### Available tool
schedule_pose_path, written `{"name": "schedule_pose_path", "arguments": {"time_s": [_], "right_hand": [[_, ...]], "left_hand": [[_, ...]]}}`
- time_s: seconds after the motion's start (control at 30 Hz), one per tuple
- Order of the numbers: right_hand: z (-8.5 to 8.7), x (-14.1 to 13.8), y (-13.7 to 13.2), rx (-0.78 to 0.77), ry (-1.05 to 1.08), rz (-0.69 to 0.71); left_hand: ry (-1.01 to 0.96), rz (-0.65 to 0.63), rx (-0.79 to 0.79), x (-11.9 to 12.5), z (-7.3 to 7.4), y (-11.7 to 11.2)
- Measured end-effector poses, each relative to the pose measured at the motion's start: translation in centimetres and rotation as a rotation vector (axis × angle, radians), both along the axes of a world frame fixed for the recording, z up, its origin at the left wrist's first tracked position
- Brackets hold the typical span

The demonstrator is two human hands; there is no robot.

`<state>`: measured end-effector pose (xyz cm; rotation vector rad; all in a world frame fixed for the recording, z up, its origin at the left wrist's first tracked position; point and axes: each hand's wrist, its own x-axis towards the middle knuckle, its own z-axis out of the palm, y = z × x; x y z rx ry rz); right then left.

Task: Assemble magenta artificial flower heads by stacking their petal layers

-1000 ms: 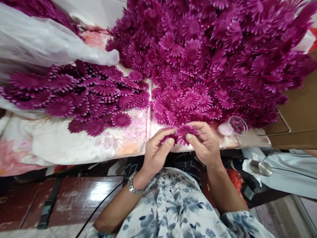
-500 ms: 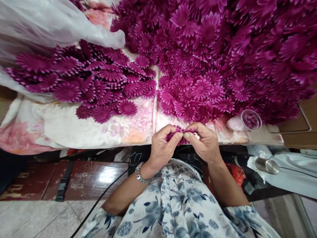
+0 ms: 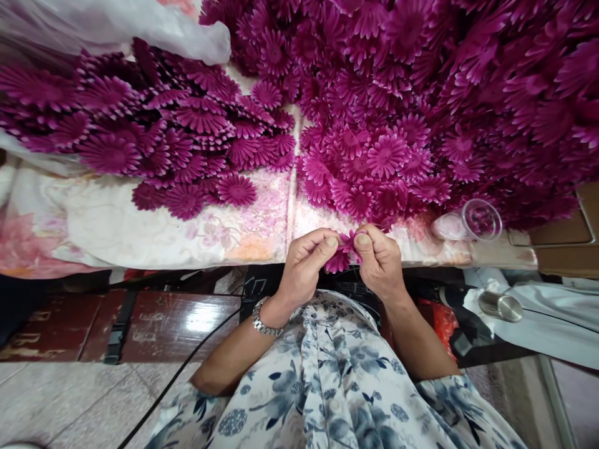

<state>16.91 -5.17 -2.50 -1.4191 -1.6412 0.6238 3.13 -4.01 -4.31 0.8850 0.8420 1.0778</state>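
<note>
Between my two hands, at the table's front edge, is a magenta artificial flower (image 3: pixel 344 252) with petals showing in the gap. My left hand (image 3: pixel 309 259) pinches its left side between thumb and forefinger. On the other side, my right hand (image 3: pixel 380 257) grips it with the thumb pressed on top and the fingers curled under. The fingertips cover part of the flower, so I cannot tell whether it is one layer or several. Just beyond my hands lies a large heap of similar magenta flowers (image 3: pixel 386 156).
Stacked magenta petal pieces (image 3: pixel 187 143) lie at the left beside a whitish plastic bag (image 3: pixel 178 34). A clear plastic cup (image 3: pixel 482 219) lies tipped at the right. Below the floral tablecloth (image 3: pixel 116 218) are a red-brown bench (image 3: pixel 182 324) and a metal cylinder (image 3: pixel 500 306).
My hands have turned and drawn slightly apart, so more of the flower shows between them. My right thumb has shifted on top of it. The whole view has moved a little.
</note>
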Motion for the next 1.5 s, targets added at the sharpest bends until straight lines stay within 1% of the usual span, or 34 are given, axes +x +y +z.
{"name": "schedule_pose_path", "arguments": {"time_s": [0.17,0.27,0.4,0.53,0.63,0.7,0.8,0.97,1.07,1.13,1.17,1.27,1.37,1.47,1.5], "right_hand": [[-0.2,0.0,0.1,0.009,0.024,0.000],[-0.3,0.0,0.1,0.046,-0.003,-0.035],[-0.3,-0.3,0.0,0.076,-0.065,-0.067],[-0.3,-0.4,0.0,0.094,-0.126,-0.003],[-0.1,-0.1,-0.2,0.107,-0.139,0.021],[0.1,0.2,-0.3,0.176,-0.122,0.033],[0.3,0.7,-0.3,0.293,-0.125,0.089],[0.3,1.0,-0.2,0.327,-0.154,0.102],[0.5,1.1,0.0,0.395,-0.177,0.068],[0.7,1.4,0.0,0.444,-0.225,0.051],[0.9,1.5,0.0,0.451,-0.263,0.064],[1.2,1.7,-0.1,0.402,-0.333,0.133],[1.2,1.4,-0.3,0.352,-0.279,0.146],[0.8,1.4,-0.1,0.305,-0.209,0.119],[0.7,1.6,0.1,0.292,-0.168,0.088]], "left_hand": [[-0.048,-0.046,-0.017,-0.1,-0.1,-0.1],[-0.061,-0.074,-0.010,0.1,-0.2,-0.1],[0.000,-0.010,0.006,0.7,-0.4,-0.2],[0.084,0.071,0.097,0.8,-0.7,-0.2],[0.085,0.076,0.128,0.4,-0.7,-0.2],[0.059,0.060,0.126,0.2,-0.6,-0.2],[0.033,0.016,0.114,0.1,-0.3,-0.2],[0.050,-0.021,0.130,-0.1,0.0,-0.2],[0.107,-0.037,0.106,-0.3,0.3,-0.1],[0.129,-0.028,0.082,-0.4,0.3,-0.1],[0.132,-0.023,0.077,-0.4,0.3,0.0],[0.140,-0.019,0.087,-0.3,0.3,0.0],[0.159,-0.047,0.093,-0.2,0.8,0.1],[0.177,-0.147,0.070,-0.3,1.4,0.2],[0.178,-0.185,0.057,-0.3,1.5,0.2]]}}
